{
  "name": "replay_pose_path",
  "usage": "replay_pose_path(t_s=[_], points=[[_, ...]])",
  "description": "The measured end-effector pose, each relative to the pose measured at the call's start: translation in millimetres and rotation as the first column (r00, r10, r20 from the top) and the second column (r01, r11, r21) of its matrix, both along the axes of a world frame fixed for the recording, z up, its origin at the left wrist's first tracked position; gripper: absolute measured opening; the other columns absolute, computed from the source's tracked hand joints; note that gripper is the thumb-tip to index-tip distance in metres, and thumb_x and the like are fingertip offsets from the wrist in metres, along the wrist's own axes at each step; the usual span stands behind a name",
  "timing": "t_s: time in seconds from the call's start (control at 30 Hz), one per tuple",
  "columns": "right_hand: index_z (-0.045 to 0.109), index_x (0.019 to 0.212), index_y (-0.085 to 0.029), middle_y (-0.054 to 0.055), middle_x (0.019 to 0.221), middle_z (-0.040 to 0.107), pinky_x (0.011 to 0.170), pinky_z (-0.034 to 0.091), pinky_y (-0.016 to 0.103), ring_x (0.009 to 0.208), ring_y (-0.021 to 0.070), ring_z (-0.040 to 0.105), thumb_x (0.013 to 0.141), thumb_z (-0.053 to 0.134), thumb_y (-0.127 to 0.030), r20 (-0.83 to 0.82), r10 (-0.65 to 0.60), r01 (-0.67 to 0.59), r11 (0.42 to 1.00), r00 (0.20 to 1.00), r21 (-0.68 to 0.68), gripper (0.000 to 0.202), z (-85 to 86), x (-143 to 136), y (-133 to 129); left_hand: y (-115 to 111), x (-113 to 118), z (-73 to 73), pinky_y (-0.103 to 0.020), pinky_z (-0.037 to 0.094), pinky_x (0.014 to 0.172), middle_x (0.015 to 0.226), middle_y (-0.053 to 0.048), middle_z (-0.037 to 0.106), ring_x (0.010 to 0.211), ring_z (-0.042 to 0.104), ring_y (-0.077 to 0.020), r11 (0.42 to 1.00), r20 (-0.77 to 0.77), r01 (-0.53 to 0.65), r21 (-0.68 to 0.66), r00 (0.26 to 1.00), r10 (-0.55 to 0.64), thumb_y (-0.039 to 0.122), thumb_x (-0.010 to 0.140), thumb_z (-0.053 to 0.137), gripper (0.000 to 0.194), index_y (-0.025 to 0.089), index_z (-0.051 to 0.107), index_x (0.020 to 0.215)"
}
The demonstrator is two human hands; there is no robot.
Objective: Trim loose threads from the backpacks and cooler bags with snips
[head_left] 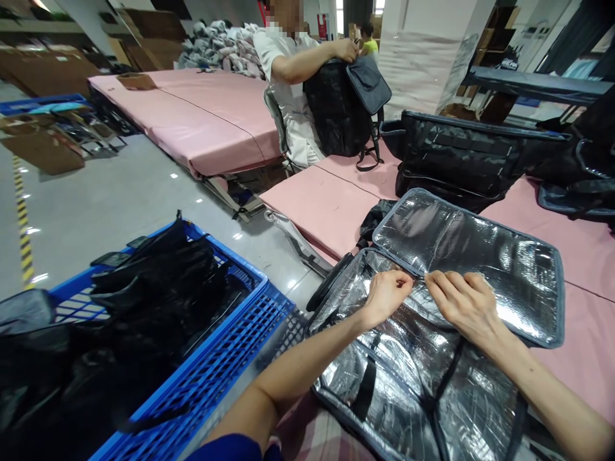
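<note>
An insulated bag (398,384) with a crinkled silver lining lies opened out before me, partly over the table's edge. Its silver-lined lid (480,262), edged in dark grey piping, is folded back flat on the far side. At the seam between lid and body, my left hand (390,294) pinches with its fingertips. Close beside it, my right hand (464,301) has its fingers curled down on the same seam. Whatever lies between the fingertips is too small to make out; the seam edge runs under both hands. Dark straps cross the lining below.
A blue plastic crate (240,333) holding black bags (158,301) stands at my left. Another person (293,83) handles a black backpack (336,109) across the pink table (321,198). More black bags (461,153) lie at the table's far right.
</note>
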State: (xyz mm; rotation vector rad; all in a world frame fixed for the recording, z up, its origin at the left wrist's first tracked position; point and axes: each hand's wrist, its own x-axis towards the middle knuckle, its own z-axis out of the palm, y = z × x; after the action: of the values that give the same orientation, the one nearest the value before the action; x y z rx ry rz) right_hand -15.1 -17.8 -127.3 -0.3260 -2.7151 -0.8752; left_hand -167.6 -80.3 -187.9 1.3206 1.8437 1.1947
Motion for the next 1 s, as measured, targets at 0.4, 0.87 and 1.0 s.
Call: replay_pose_path(t_s=[0.4,0.87,1.0], points=[[0.06,0.092,-0.017,0.003,0.084,0.067,0.063,0.032,0.03,0.071,0.0157,0.053,0.087,0.053,-0.023,-0.327,-0.194,0.081,0.941,0.925,-0.328,0.01,-12.6,21,3,4,-21,23.4,-0.023,0.042,0.05,0.066,-0.005,0.061,0.055,0.058,-0.0117,0.954,0.604,0.177,-0.243,0.797,0.007,0.049,0.085,0.046,0.043,0.009,0.061,0.077],[0.065,0.089,-0.02,0.005,0.086,0.067,0.063,0.036,0.031,0.075,0.0184,0.058,0.088,0.049,-0.033,-0.357,-0.325,0.081,0.828,0.876,-0.555,0.02,-23.8,21,9,7,-7,8.3,-0.017,0.033,0.042,0.058,0.001,0.054,0.049,0.053,-0.0056,0.976,0.751,0.07,-0.207,0.651,0.113,0.032,0.081,0.058,0.028,0.011,0.054,0.064],[0.065,0.091,-0.02,0.005,0.088,0.067,0.066,0.037,0.032,0.077,0.0182,0.058,0.088,0.05,-0.033,-0.328,-0.324,0.055,0.78,0.887,-0.623,0.02,-27.5,13,12,8,-10,4.8,-0.017,0.034,0.045,0.058,0.001,0.054,0.049,0.053,-0.0054,0.985,0.811,0.092,-0.143,0.581,0.063,0.029,0.078,0.061,0.025,0.011,0.053,0.062]])
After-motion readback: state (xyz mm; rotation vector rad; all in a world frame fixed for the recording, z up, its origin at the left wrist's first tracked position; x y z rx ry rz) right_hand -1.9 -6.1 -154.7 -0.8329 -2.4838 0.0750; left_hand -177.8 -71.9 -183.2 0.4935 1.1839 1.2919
